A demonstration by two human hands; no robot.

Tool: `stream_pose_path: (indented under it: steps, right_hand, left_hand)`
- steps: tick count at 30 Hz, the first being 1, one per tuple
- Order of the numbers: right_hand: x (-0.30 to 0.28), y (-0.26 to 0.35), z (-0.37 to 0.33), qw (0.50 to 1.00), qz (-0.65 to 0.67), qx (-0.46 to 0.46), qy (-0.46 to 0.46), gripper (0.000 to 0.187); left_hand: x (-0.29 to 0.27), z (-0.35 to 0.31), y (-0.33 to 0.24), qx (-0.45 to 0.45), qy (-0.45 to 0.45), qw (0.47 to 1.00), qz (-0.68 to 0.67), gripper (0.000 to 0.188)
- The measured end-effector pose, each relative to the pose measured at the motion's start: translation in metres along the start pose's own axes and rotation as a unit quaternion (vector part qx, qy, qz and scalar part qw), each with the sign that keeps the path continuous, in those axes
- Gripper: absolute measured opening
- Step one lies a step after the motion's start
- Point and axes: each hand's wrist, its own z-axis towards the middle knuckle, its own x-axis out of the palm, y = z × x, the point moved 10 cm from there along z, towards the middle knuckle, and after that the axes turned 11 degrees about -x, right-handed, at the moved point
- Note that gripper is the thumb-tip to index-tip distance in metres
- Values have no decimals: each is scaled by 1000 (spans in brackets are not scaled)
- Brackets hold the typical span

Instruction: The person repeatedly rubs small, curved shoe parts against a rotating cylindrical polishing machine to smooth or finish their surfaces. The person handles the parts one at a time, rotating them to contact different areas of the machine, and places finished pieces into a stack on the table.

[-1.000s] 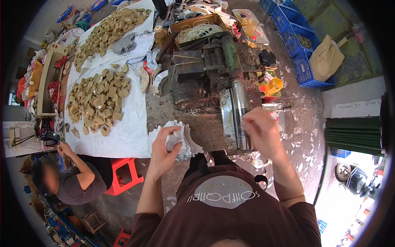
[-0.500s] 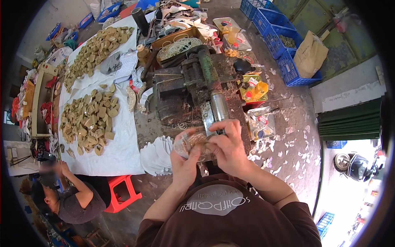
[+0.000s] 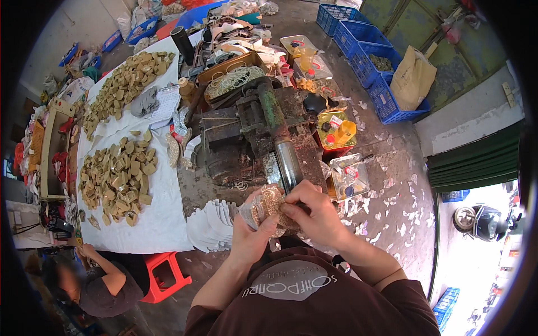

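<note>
My left hand (image 3: 249, 239) is closed around a glittery gold, curved sheet piece (image 3: 267, 204), its thumb lying across the near side. My right hand (image 3: 318, 215) pinches the right edge of the same piece between thumb and fingers. Both hands are at the near end of an old, dirty metal machine (image 3: 241, 134). Its shiny steel cylinder (image 3: 288, 162) ends just beyond my right fingertips. Whether the piece touches the machine, I cannot tell. Left of my left hand lies a fanned stack of white curved pieces (image 3: 210, 224).
Tan block-shaped pieces (image 3: 120, 173) lie heaped on a white-covered table (image 3: 171, 221) at left. A person (image 3: 103, 280) works near a red stool (image 3: 167, 277). Right of the machine are a tray (image 3: 348, 176) and a yellow container (image 3: 336, 131). Blue crates (image 3: 386, 101) stand far right; scraps litter the floor.
The gold piece is tilted up and shows more of its glittery face. My right hand has shifted slightly down and still pinches its edge. The whole view has shifted a little.
</note>
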Motion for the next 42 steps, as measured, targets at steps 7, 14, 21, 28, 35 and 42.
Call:
stream_pose_path:
  steps: [7,14,21,28,35,42]
  right_hand:
    - [7,30,3,959,-219,-153,-93,17]
    - [-27,13,7,981,-77,-139,-106,22]
    - [-67,-63,7,955,-273,8,118,11]
    - [-29,-56,9,965,-236,-28,108,10]
    - [-49,-70,2,991,-131,9,5,21]
    - [-45,-67,1,993,-111,5,-36,19]
  left_hand:
    - [1,-3,-3,49,-45,998,-14,40]
    - [-37,-8,-23,69,-203,971,108,35]
    - [-48,-2,-13,37,-121,876,466,50]
    - [4,12,15,53,-13,824,565,51]
    - [-69,-12,-29,80,-163,834,522,44]
    - [-148,-53,-3,21,-169,626,761,45]
